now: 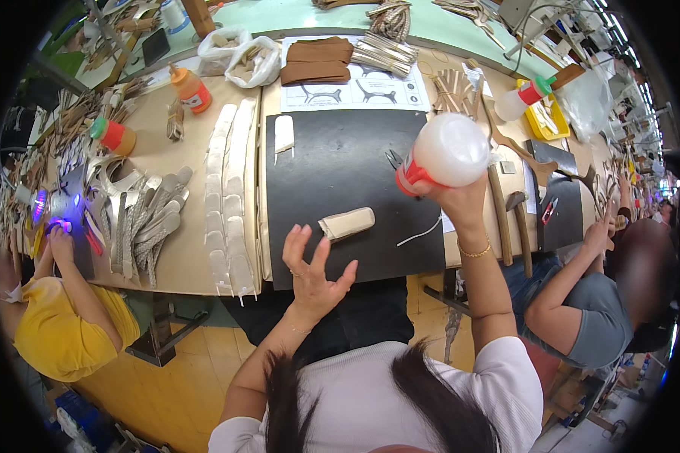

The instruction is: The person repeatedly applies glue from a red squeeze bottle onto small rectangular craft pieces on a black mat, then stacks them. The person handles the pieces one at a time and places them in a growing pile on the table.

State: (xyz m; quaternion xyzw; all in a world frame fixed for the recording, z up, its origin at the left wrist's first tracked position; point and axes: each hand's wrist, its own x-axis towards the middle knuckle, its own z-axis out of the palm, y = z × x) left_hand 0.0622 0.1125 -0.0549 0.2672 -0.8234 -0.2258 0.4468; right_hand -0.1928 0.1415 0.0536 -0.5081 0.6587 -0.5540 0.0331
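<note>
Right hand [461,198] raised over the right part of the black mat [340,181], grip closed around a white squeeze bottle [449,151] with a red cap — bottle tipped, cap end pointing left and down toward the mat. Left hand [310,272] hovering at the mat's near edge, fingers spread wide, holding nothing, just near of a small cream folded piece [347,223] lying flat mid-mat, not touching it. Thin white strip [423,230] on the mat right of that piece; another cream piece [284,134] at the mat's far left corner. Progress, judged from the layout: long row of cream cut pieces [230,196] laid out on the tabletop [174,249] left of the mat looks prepped; no glue visible on the mid-mat piece — cannot tell from here whether any is applied, so that one reads as not yet done. Brown folded pieces [316,60] stacked far of the mat on a printed sheet. Two hammers [510,219] right of the mat, untouched. Orange bottles [191,88] far left. Other people working left and right — hands separate from these.
</note>
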